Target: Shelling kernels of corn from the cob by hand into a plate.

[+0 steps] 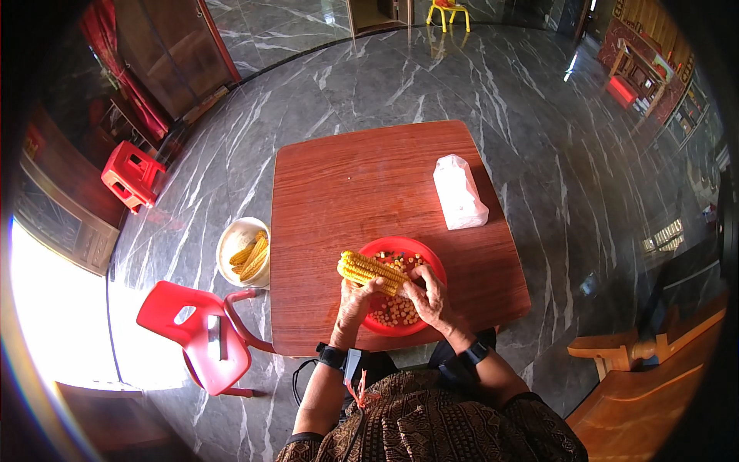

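Both hands [355, 303] curl close together, forearms [319, 399] converging.

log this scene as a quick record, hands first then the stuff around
left hand: holding a yellow corn cob
right hand: at the cob's right end, exact grip unclear
below cob: red basin with loose kernels
table: reddish-brown, white package far right
left of table: white bucket with cobs, red chair

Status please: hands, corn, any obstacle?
Left hand holding corn cob partly over red basin; right hand touching cob. Loose kernels inside. White package apart; nothing appears blocking.
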Demonstrator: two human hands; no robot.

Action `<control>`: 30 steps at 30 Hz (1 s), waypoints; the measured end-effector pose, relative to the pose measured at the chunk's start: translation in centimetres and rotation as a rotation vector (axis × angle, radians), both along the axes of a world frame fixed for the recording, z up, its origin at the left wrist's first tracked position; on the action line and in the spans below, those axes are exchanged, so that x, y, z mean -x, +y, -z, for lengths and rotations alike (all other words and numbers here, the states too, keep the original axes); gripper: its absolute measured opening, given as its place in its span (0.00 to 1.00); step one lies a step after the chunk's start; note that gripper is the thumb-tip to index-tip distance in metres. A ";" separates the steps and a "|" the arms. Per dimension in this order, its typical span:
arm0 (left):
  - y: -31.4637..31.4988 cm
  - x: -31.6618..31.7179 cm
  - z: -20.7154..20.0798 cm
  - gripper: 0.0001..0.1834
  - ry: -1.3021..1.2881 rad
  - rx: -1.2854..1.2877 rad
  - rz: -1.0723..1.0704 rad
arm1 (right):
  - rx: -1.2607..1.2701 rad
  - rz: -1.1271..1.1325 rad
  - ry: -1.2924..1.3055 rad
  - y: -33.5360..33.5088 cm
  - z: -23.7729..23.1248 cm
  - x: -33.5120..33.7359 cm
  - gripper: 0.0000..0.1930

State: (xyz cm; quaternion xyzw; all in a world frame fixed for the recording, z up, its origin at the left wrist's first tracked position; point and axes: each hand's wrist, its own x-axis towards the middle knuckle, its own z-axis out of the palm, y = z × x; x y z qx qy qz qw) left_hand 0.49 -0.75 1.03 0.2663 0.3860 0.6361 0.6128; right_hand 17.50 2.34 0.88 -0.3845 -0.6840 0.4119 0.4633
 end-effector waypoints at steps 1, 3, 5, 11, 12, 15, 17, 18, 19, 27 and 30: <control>0.0 0.0 0.2 0.24 -0.009 -0.010 0.000 | 0.000 0.000 0.000 0.1 0.0 -0.1 0.08; 0.1 0.1 0.4 0.24 -0.019 -0.020 0.000 | 0.005 -0.032 0.002 0.2 0.1 -0.3 0.08; 0.2 0.2 0.6 0.26 -0.041 -0.016 0.035 | 0.005 -0.032 -0.006 0.2 -0.2 -0.4 0.08; 0.4 0.4 0.8 0.30 -0.058 0.014 0.109 | -0.040 -0.020 -0.033 -0.1 -0.3 -0.5 0.08; 0.5 0.4 0.8 0.30 -0.058 0.014 0.109 | -0.037 -0.017 -0.041 -0.1 -0.3 -0.5 0.08; 0.5 0.5 0.8 0.31 0.016 -0.019 0.143 | -0.020 -0.024 -0.021 -0.2 -0.5 -0.5 0.08; 0.5 0.4 0.5 0.31 0.032 -0.016 0.140 | -0.012 -0.028 -0.015 -0.2 -0.2 -0.5 0.08; 0.5 0.4 0.7 0.31 0.033 -0.016 0.140 | -0.003 -0.032 -0.010 -0.2 -0.1 -0.5 0.08; 0.4 0.4 0.9 0.31 -0.016 -0.017 0.127 | -0.003 -0.032 -0.009 -0.2 -0.1 -0.5 0.08; 0.3 0.0 0.5 0.28 -0.016 -0.130 -0.045 | -0.169 -0.040 -0.116 -0.5 -1.2 -0.2 0.11; 0.2 0.0 0.0 0.27 -0.026 -0.058 -0.029 | -0.062 -0.034 -0.100 -0.4 -0.6 -0.1 0.14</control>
